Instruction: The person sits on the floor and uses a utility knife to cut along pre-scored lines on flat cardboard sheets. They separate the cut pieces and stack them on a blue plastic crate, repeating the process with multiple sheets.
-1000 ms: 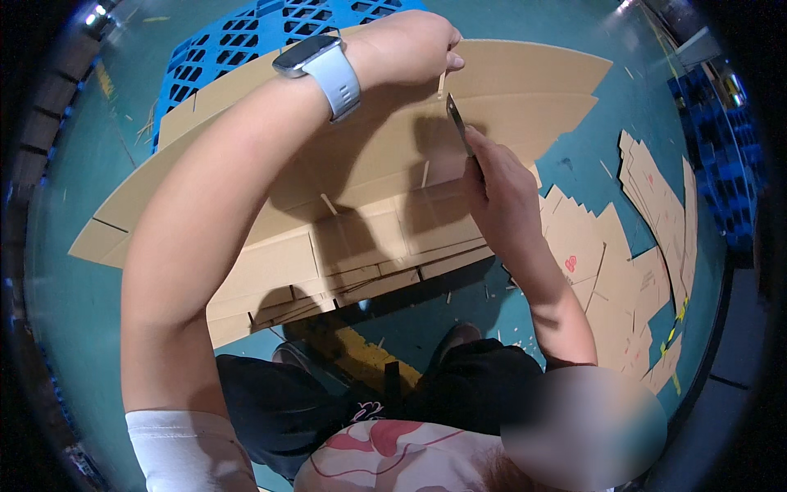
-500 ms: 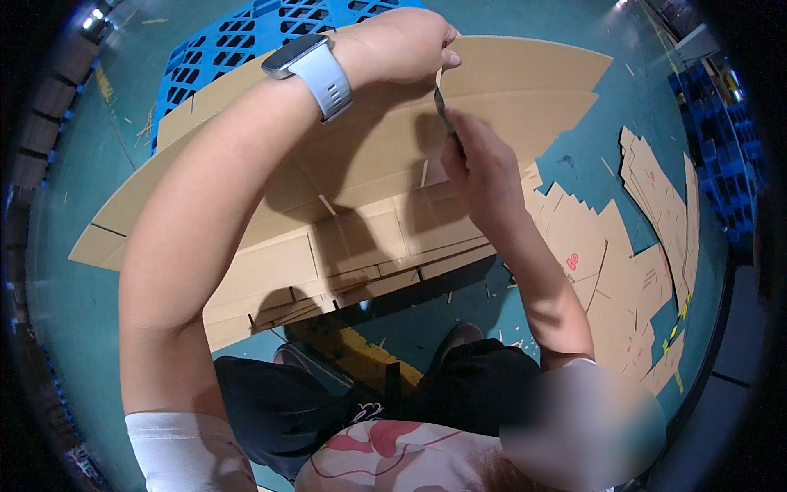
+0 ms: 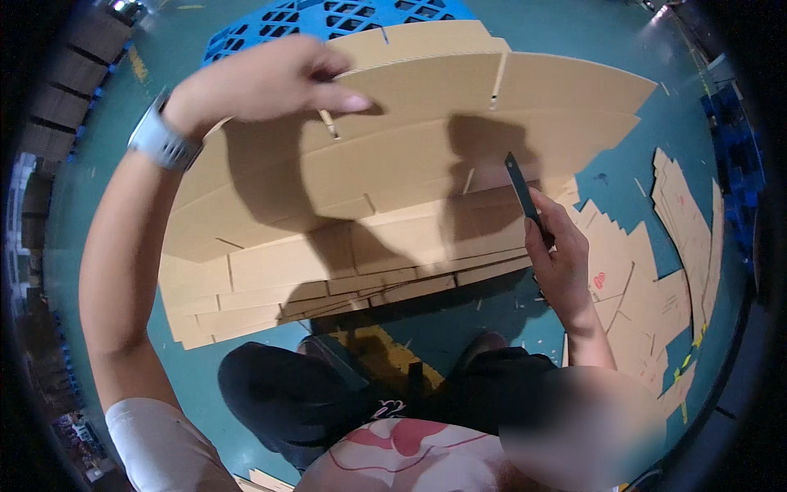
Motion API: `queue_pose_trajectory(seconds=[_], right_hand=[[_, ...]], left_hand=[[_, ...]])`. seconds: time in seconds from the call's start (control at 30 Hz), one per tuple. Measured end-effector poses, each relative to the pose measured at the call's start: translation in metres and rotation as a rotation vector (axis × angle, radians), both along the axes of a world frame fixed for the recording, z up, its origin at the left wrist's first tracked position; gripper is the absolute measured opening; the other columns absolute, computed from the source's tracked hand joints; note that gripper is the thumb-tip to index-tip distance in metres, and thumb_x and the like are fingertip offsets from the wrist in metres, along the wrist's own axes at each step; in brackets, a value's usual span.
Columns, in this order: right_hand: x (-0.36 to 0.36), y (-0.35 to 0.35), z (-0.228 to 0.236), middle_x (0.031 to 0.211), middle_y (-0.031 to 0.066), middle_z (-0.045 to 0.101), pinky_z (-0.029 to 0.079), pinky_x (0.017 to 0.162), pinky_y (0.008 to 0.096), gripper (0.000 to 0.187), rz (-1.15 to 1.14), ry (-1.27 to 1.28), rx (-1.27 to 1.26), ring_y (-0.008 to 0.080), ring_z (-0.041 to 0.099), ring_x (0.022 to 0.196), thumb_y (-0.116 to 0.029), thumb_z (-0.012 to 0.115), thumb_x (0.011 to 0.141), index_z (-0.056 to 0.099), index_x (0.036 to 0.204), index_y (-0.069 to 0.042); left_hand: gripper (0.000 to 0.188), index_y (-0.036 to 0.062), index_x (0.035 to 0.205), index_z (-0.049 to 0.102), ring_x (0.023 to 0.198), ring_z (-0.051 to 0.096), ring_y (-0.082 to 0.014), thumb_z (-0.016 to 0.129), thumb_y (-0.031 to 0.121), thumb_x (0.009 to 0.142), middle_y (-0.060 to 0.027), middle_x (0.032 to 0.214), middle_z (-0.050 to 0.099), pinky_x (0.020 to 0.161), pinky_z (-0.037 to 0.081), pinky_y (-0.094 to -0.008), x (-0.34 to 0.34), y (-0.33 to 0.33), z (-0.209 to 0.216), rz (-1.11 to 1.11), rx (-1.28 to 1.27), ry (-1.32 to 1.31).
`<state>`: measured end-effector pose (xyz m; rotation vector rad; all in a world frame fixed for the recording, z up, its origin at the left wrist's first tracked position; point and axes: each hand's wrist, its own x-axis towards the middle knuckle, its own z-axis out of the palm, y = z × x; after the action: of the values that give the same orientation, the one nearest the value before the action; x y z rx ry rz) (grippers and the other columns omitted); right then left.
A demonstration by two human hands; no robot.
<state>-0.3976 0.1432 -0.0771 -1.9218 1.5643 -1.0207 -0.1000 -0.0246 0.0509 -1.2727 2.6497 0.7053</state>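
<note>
The left hand point(image 3: 262, 88) points rightward, fingers point(image 3: 328, 62) loosely parted; the right hand point(image 3: 564, 256) grips, fingers curled.

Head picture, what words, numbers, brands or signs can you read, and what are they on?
No words or numbers can be read clearly.
Cardboard pieces on the right: small red marks, too small to read.
Dark trousers: a pale squiggle, too unclear to tell if it is writing.
Shirt: red shapes, no letters I can see.
Big cardboard sheet: no readable print.
Cutter in the right hand: no readable marking.
</note>
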Motion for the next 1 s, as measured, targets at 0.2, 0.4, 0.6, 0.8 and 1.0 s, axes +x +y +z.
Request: queue_pose_trajectory(seconds=[0.2,0.4,0.6,0.8,1.0], right_hand=[[0.076,-0.035,0.019,0.076,0.0137,0.055,0.046,0.06,0.0393,0.039,0.314,0.1,-0.364,0.0298,0.056,0.07,0.001,0.061,0.078,0.052,0.116,0.002],[0.088,-0.059,0.007,0.079,0.0143,0.057,0.049,0.065,0.0398,0.037,0.179,0.245,-0.466,0.0305,0.059,0.075,-0.001,0.059,0.078,0.052,0.114,0.001],[0.079,-0.059,0.007,0.085,0.0156,0.061,0.049,0.069,0.0416,0.037,0.115,0.245,-0.414,0.0321,0.06,0.081,-0.002,0.059,0.078,0.052,0.115,0.0],[0.075,-0.07,0.003,0.083,0.0157,0.059,0.047,0.066,0.0439,0.037,0.14,0.273,-0.443,0.034,0.059,0.078,-0.003,0.059,0.079,0.049,0.114,-0.001],[0.073,-0.094,-0.007,0.087,0.0172,0.059,0.048,0.066,0.0406,0.036,0.11,0.189,-0.441,0.0347,0.06,0.076,0.002,0.058,0.081,0.051,0.116,-0.004]], left_hand=[[0.038,-0.0021,0.079,0.058,0.054,0.041,-0.0192,0.064,0.034,0.088,-0.0113,0.058,0.046,0.053,0.038,-0.0343,0.035,0.004,-0.025,0.037,-0.227,0.195],[0.038,-0.0041,0.082,0.056,0.058,0.045,-0.027,0.062,0.033,0.089,-0.0196,0.066,0.051,0.057,0.04,-0.0386,-0.027,-0.009,-0.042,-0.047,-0.371,0.273],[0.04,-0.0039,0.084,0.059,0.059,0.049,-0.0298,0.062,0.036,0.088,-0.0211,0.068,0.054,0.058,0.042,-0.0401,-0.039,-0.015,-0.041,-0.025,-0.402,0.201],[0.041,-0.0042,0.082,0.059,0.058,0.049,-0.0306,0.061,0.036,0.088,-0.0213,0.066,0.054,0.059,0.042,-0.0409,-0.044,-0.014,-0.039,-0.017,-0.378,0.208],[0.04,-0.0041,0.084,0.06,0.062,0.054,-0.0365,0.061,0.036,0.088,-0.0235,0.069,0.056,0.061,0.044,-0.0429,-0.059,-0.017,-0.043,-0.042,-0.445,0.228]])
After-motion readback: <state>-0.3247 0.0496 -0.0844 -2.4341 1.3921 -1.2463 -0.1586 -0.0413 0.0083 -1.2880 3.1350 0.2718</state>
